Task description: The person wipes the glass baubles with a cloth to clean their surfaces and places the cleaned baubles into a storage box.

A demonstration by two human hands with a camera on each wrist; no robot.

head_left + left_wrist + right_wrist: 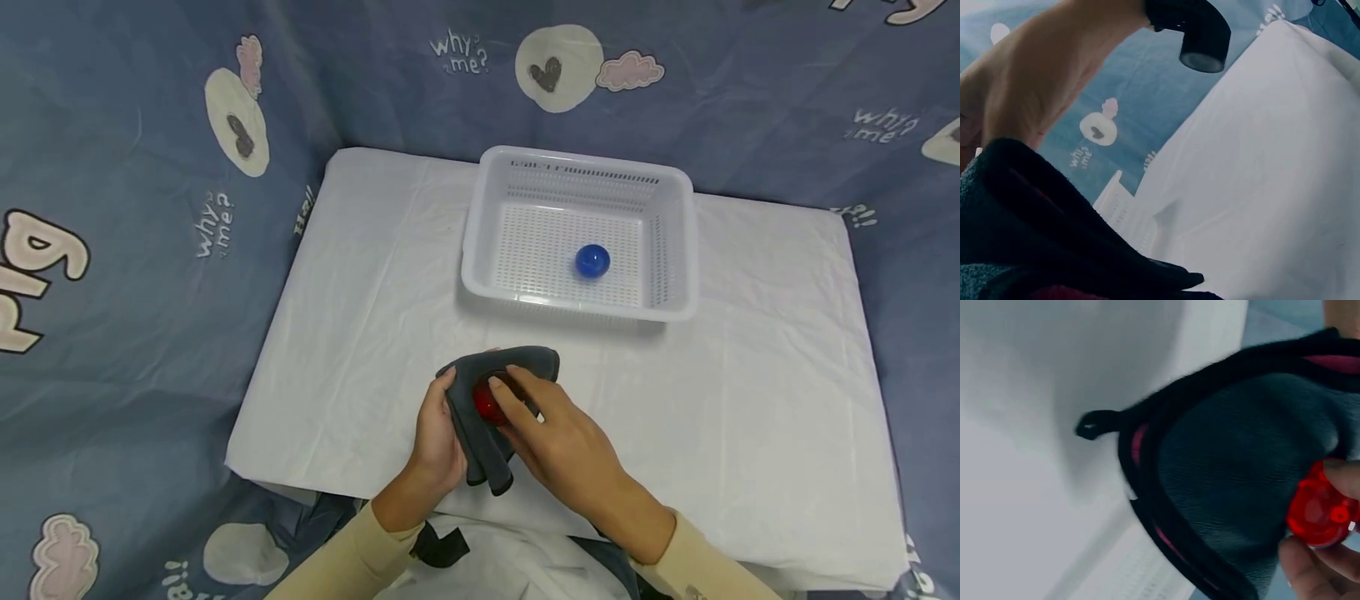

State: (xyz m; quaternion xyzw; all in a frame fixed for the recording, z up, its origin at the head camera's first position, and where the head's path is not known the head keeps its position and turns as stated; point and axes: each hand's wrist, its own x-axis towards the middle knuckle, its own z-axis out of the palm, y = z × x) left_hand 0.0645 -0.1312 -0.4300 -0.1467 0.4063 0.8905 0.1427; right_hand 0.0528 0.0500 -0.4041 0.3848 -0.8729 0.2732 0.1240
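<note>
A dark grey cloth (472, 442) with black edging lies draped over my left hand (437, 442), whose thumb grips it from the side. On the cloth sits a shiny red ball (487, 404), and my right hand (566, 442) pinches it from the right with its fingertips. Seen from the right wrist, the red ball (1316, 512) is pressed against the cloth (1229, 456), which has a small loop at one corner and pink showing inside its folds. Folded cloth (1054, 231) fills the lower left of the left wrist view; the left fingers beneath it are hidden.
Beyond the hands stands a white perforated plastic basket (577, 306) with a blue ball (592, 261) inside. Both are on a table covered in white cloth (360, 333). Blue printed fabric (405, 108) hangs around the table's back and sides.
</note>
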